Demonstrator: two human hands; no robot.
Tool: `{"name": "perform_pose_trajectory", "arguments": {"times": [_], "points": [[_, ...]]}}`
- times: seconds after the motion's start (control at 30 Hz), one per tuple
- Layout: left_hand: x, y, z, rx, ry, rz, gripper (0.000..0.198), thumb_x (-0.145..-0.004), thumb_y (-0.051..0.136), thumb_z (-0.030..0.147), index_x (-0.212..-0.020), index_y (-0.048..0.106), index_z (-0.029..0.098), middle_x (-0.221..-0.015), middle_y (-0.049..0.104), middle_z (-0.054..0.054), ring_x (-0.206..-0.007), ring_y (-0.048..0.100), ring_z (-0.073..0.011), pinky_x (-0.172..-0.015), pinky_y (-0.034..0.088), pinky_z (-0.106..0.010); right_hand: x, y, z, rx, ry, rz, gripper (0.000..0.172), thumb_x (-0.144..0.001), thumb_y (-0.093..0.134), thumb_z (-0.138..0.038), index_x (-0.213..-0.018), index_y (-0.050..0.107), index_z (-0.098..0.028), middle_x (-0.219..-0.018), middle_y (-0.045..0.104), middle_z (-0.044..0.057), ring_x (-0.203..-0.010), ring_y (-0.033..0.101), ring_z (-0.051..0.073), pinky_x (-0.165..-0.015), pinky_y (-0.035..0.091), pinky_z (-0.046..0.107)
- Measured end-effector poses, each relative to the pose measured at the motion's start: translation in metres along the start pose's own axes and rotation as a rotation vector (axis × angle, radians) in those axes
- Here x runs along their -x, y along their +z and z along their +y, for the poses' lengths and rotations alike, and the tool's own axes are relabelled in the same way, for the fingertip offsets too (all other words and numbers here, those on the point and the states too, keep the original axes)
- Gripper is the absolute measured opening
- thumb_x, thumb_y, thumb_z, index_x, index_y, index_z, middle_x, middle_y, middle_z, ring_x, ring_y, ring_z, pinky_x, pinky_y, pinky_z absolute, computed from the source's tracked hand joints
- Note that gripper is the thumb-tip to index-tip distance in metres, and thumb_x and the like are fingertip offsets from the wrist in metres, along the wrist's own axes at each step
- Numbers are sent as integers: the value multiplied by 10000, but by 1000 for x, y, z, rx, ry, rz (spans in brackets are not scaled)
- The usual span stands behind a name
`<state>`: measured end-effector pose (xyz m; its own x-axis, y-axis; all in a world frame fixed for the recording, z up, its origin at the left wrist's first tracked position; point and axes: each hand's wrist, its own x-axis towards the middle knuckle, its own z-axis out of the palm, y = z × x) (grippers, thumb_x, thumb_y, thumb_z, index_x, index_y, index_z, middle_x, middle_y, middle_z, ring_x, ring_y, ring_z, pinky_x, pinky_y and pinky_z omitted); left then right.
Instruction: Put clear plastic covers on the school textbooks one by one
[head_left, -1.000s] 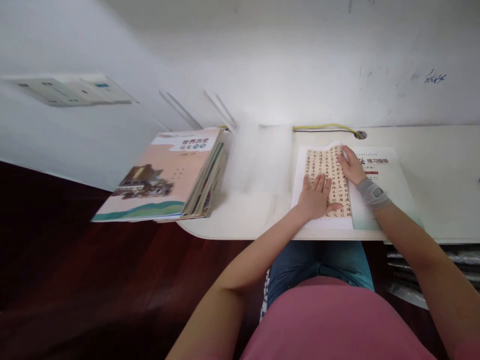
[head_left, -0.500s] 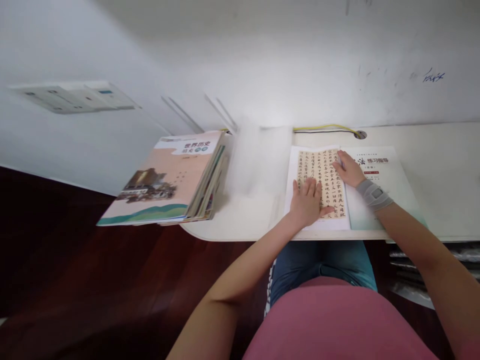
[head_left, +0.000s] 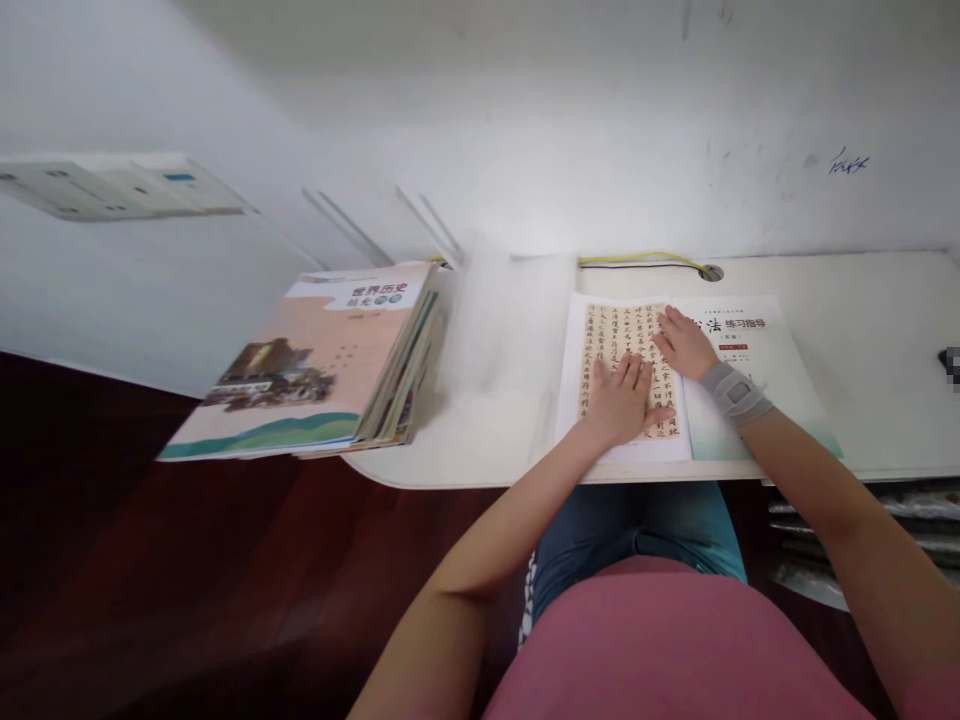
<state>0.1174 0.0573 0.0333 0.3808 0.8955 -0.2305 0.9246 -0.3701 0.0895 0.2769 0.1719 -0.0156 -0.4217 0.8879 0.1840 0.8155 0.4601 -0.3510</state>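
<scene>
In the head view, your calligraphy page (head_left: 611, 340) lies flat near the bench's (head_left: 495, 430) front edge, beside the pale green cover (head_left: 780, 370). Laying it out looks mostly done; pressing it down seems unfinished, since neither hand is off the paper. Your left hand (head_left: 619, 405) rests palm down, fingers spread and released; your right hand (head_left: 686, 342) has loosely extended fingers over the inner margin, gripping nothing visible. The book stack (head_left: 300, 360) overhangs the bench's left end.

Your hands hide some characters, and you can't tell whether page and cover join. A dark object (head_left: 949, 364) is cut off above the bench's right side, partly pixelated
</scene>
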Motion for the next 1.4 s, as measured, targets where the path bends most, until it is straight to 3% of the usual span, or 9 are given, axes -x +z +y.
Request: {"name": "perform_pose_trajectory", "arguments": {"times": [0.27,0.47,0.57,0.73,0.9,1.03,1.1,1.2,1.4], "points": [[4,11,-7,-34,-20,9,781,-939,157,604,-1518,198,82,-1590,155,-139,-1479,126,-301,-1143,27,-654,6,1,-8,140,-40,-113,795,-901,334,-623,-1439,366,-38,-1555,245,234,-1454,193,354,-1159,191,556],[25,-17,-37,-80,-249,215,635,-954,342,376,-1513,237,95,-1590,181,-169,-1466,159,-341,-1156,173,-585,10,-3,-19,183,-8,-64,775,-918,275,-633,-1454,363,-81,-1551,262,227,-1442,216,378,-1139,185,615],[48,-29,-66,-70,-460,320,640,-923,389,275,-1499,234,42,-1501,361,-246,-1363,385,-358,-1064,366,-520,42,-2,-40,203,-31,-50,782,-919,282,-631,-1447,375,-62,-1530,294,249,-1421,261,404,-1119,242,622],[66,-20,-100,198,-576,157,575,-897,405,267,-1440,355,83,-994,713,-183,-953,674,-311,-815,514,-437,125,4,-88,228,-238,-80,829,-844,405,-708,-1431,431,-123,-1503,356,232,-1406,296,407,-1114,278,611],[74,-28,-107,908,-403,402,556,-820,496,266,-1345,448,87,-638,651,-1,-594,637,-162,-666,535,-309,152,-2,-109,188,-241,-94,937,-783,528,-701,-1497,314,-133,-1525,322,198,-1427,259,372,-1142,299,554],[94,-61,-81,1225,-175,691,691,-785,590,342,-1404,381,116,-571,603,53,-512,594,-140,-611,546,-312,161,-18,-108,48,-131,-7,767,-892,455,-330,-1547,73,-214,-1560,281,79,-1440,246,275,-1177,319,465],[102,-78,-58,1202,-68,798,676,-804,599,361,-1417,384,173,-664,654,23,-566,630,-148,-692,566,-359,170,-26,-102,-125,-56,83,725,-877,360,-196,-1540,83,-289,-1531,351,8,-1406,337,226,-1153,377,439],[102,-93,-19,1100,117,836,663,-861,559,421,-1457,330,244,-957,712,-60,-768,689,-186,-822,561,-417,187,-36,-83,-423,113,236,567,-883,403,-282,-1447,414,-332,-1336,594,16,-1243,554,282,-1049,480,525],[44,-71,19,593,434,589,667,-956,345,513,-1531,113,265,-1487,435,-108,-1361,417,-265,-1107,365,-467,209,-51,-8,-833,492,429,390,-808,610,-497,-1089,688,-238,-1051,741,78,-994,687,320,-891,561,527]]}}
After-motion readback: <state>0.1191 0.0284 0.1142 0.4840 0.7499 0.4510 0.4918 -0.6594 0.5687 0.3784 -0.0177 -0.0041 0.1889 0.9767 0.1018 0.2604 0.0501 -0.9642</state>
